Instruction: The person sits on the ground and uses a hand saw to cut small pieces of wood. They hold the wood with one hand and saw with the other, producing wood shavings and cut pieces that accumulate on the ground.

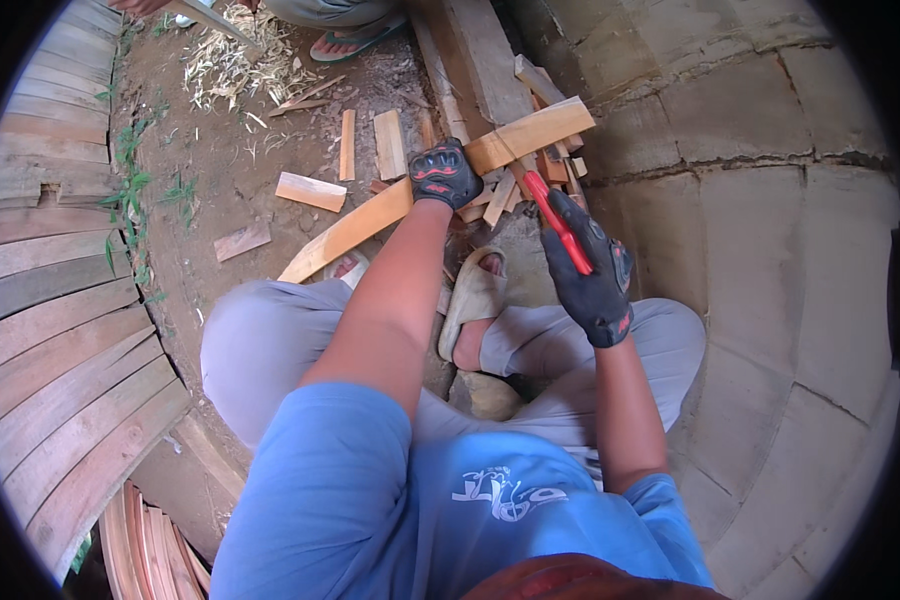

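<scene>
A long pale wooden plank (355,232) lies slantwise ahead of me, its far end pointing up to the right. My left hand (444,176), in a black glove with red marks, is closed over the plank's middle. To the right of it, my right hand (590,268), gloved alike, grips the red handle of a handsaw (560,222). The saw's thin blade is seen almost edge-on, reaching to the plank a short way right of my left hand. A dark line crosses the wood there. How deep the blade sits I cannot tell.
Short wood offcuts (310,191) lie on the dirt at left; more are heaped under the plank's right end. Farther off are pale shavings (240,62) and another person's sandalled foot (355,42). A block wall (755,220) rises at right, slatted boards (55,290) at left.
</scene>
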A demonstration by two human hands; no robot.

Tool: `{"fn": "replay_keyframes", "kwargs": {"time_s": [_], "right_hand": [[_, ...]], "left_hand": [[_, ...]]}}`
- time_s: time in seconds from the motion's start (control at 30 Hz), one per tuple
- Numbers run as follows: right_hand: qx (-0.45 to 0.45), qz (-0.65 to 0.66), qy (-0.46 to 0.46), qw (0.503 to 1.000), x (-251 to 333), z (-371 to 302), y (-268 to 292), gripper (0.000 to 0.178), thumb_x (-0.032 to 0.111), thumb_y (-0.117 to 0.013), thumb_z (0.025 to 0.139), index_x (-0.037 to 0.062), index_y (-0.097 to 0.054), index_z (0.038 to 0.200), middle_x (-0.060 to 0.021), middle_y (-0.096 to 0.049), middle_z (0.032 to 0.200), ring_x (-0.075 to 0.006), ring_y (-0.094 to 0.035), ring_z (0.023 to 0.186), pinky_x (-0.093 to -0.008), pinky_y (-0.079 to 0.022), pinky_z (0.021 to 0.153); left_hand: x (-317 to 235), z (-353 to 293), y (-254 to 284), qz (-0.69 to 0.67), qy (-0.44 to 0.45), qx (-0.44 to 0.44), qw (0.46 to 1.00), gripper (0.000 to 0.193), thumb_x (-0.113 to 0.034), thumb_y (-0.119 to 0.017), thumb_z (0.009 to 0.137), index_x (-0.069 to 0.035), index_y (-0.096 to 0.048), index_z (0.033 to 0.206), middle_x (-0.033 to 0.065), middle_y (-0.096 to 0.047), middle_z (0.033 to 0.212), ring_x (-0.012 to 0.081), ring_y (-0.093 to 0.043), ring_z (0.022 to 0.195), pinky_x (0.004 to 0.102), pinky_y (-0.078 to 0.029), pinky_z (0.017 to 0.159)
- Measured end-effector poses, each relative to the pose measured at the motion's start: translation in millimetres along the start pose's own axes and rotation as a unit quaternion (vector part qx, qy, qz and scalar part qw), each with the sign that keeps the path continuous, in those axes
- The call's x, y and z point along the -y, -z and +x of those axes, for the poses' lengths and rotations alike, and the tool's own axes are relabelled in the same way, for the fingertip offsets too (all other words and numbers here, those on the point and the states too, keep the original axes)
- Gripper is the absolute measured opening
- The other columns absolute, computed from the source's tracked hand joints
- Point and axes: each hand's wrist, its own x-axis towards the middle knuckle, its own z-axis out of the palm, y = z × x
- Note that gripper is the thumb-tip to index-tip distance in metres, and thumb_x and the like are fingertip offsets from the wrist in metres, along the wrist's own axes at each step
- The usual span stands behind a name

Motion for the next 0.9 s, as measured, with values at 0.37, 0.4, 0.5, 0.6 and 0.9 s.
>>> {"fn": "replay_keyframes", "kwargs": {"time_s": [0.37,0.4,0.5,0.6,0.9], "right_hand": [[0.125,0.023,0.015,0.992,-2.7,-6.3,-20.0,0.059,0.027,-0.075,0.100,0.0141,-0.058,0.155,-0.0208,-0.070,0.138,-0.0388,-0.071,0.122,-0.0444,-0.057,0.100],[0.146,0.045,-0.011,0.988,-0.9,-6.5,-19.0,0.060,0.028,-0.075,0.100,0.0141,-0.057,0.155,-0.0211,-0.069,0.141,-0.0389,-0.069,0.125,-0.0442,-0.056,0.103],[0.121,0.073,-0.045,0.989,-4.6,-8.8,-23.3,0.059,0.027,-0.074,0.101,0.0136,-0.058,0.155,-0.0214,-0.067,0.144,-0.0384,-0.066,0.132,-0.0432,-0.054,0.107],[0.038,0.069,-0.060,0.995,-2.9,-11.1,-30.3,0.052,0.021,-0.075,0.100,0.0129,-0.065,0.149,-0.0184,-0.074,0.134,-0.0312,-0.074,0.117,-0.0399,-0.058,0.097],[0.023,0.033,-0.027,0.999,10.2,17.0,-59.9,0.041,0.019,-0.067,0.104,0.0130,-0.068,0.145,-0.0201,-0.075,0.129,-0.0366,-0.075,0.115,-0.0432,-0.058,0.097]], "left_hand": [[14.8,-17.7,-4.8,-0.001,0.047,0.003,0.999,0.052,-0.034,-0.078,0.078,-0.005,-0.072,0.121,0.0208,-0.077,0.121,0.0383,-0.074,0.115,0.0494,-0.059,0.098],[15.9,-18.6,-4.2,0.000,0.047,0.002,0.999,0.052,-0.034,-0.079,0.078,-0.006,-0.072,0.122,0.0211,-0.077,0.122,0.0383,-0.074,0.116,0.0497,-0.059,0.099],[19.7,-17.6,-4.4,-0.004,0.041,0.010,0.999,0.058,-0.039,-0.078,0.080,-0.004,-0.069,0.126,0.0226,-0.074,0.124,0.0399,-0.073,0.119,0.0496,-0.058,0.102],[22.4,-14.7,-8.6,-0.011,0.047,0.014,0.999,0.060,-0.038,-0.077,0.080,-0.005,-0.066,0.129,0.0229,-0.073,0.125,0.0404,-0.072,0.119,0.0498,-0.057,0.103],[24.7,-20.7,-5.7,-0.015,-0.008,-0.030,0.999,0.057,-0.030,-0.080,0.079,-0.012,-0.067,0.131,0.0184,-0.074,0.125,0.0382,-0.073,0.117,0.0503,-0.057,0.102]]}}
